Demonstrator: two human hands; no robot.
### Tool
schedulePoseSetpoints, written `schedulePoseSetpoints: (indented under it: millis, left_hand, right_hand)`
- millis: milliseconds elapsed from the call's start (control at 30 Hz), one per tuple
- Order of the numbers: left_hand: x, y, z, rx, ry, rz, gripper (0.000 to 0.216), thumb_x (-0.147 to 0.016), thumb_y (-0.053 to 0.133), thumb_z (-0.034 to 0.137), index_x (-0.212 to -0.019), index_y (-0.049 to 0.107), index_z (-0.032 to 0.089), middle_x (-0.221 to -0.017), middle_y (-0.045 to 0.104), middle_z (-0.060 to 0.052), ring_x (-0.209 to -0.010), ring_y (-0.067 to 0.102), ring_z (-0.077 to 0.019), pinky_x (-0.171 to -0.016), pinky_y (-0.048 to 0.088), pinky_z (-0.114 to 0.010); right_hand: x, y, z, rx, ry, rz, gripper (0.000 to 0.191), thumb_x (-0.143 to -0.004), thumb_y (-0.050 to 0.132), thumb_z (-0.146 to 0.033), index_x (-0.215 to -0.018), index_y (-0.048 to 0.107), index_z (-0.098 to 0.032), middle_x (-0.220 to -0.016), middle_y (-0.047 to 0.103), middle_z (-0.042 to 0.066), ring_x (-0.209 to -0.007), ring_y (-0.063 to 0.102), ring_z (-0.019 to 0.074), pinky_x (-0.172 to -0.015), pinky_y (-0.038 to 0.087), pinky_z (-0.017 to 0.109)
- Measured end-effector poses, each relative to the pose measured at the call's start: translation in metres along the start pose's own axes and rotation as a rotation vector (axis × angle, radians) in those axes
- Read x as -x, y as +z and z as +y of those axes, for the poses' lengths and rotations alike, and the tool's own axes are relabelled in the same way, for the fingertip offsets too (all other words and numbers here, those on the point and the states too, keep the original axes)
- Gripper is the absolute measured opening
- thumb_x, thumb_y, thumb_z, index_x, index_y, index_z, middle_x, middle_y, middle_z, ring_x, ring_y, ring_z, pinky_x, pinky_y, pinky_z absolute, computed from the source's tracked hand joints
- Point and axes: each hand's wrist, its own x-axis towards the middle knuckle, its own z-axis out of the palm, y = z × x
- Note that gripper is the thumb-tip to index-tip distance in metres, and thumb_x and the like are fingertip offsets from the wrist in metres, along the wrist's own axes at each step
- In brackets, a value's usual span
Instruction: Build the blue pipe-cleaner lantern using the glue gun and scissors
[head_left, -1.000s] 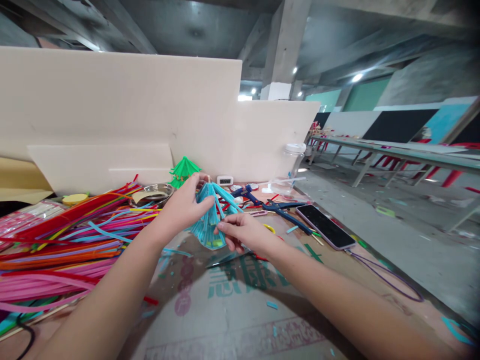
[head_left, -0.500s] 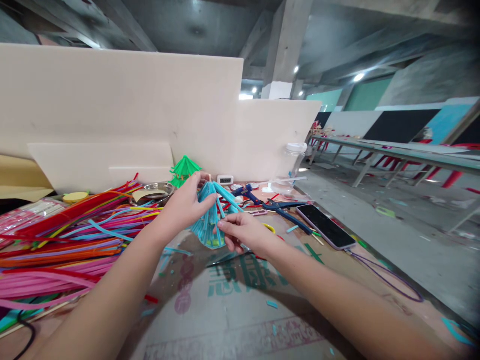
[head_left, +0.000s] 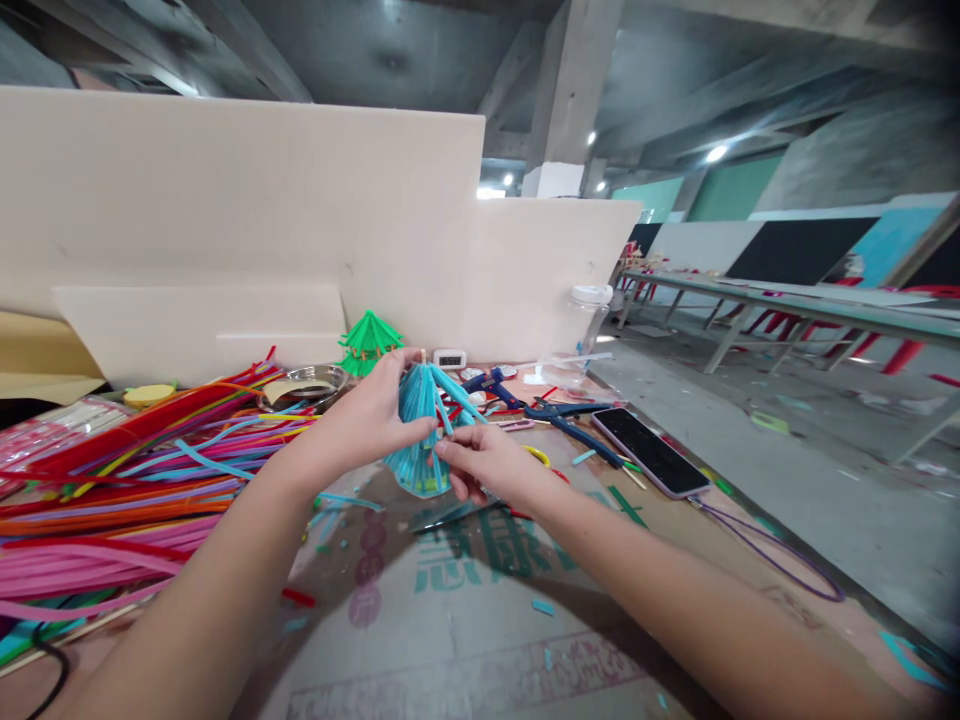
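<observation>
A cone-shaped blue piece (head_left: 417,462), made of many narrow strips meeting at a thin stick on top, is held up over the cardboard (head_left: 375,640). My left hand (head_left: 382,405) grips it from the left and behind, its thumb lying across the strips; its other fingers are partly hidden. On the right side, my right hand (head_left: 480,462) pinches one blue strip between thumb and forefinger, close to the left thumb. Scissors (head_left: 457,516) lie on the cardboard below the hands, their handles partly hidden by the right hand.
Bundles of coloured pipe cleaners (head_left: 135,510) cover the left side. Behind stand a green model roof (head_left: 369,342), a small digital timer (head_left: 450,359) and a metal bowl (head_left: 311,385). To the right lie a glue gun (head_left: 493,386), pliers (head_left: 577,425), a phone (head_left: 651,452) and a lidded plastic cup (head_left: 586,320).
My left thumb has moved down the strips, nearer to my right fingertips. The right hand and the blue piece stay nearly in place.
</observation>
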Motion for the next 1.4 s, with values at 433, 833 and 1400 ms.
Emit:
schedulePoseSetpoints:
  millis: [433,833,1400]
  left_hand:
    - [0.001,-0.003,0.001,0.070,-0.033,-0.033,0.074,-0.075,0.061,0.037,-0.136,0.029,0.011,-0.138,0.041,-0.018,-0.128,0.042,-0.0288,-0.107,0.036,-0.043]
    - [0.002,-0.005,-0.002,0.162,-0.003,-0.072,0.072,-0.075,0.063,0.036,-0.137,0.029,0.017,-0.141,0.040,-0.015,-0.130,0.042,-0.0265,-0.108,0.036,-0.042]
    - [0.003,-0.010,-0.002,0.174,0.010,-0.117,0.071,-0.078,0.063,0.039,-0.138,0.031,0.019,-0.140,0.044,-0.014,-0.126,0.047,-0.0272,-0.106,0.038,-0.043]
  right_hand:
    - [-0.001,-0.012,-0.007,-0.027,-0.068,0.171,0.021,-0.083,0.058,-0.039,-0.079,0.054,-0.019,-0.041,0.054,-0.007,-0.030,0.040,0.0071,-0.032,0.031,0.017]
    - [-0.002,0.001,0.003,-0.679,-0.007,-0.082,0.026,-0.075,0.069,-0.033,-0.066,0.052,-0.016,-0.041,0.051,-0.007,-0.030,0.032,0.0033,-0.033,0.027,0.016]
    - [-0.002,0.001,0.002,-0.638,-0.007,-0.145,0.039,-0.078,0.063,-0.035,-0.048,0.049,-0.015,-0.032,0.041,-0.005,-0.028,0.030,0.0040,-0.032,0.026,0.017]
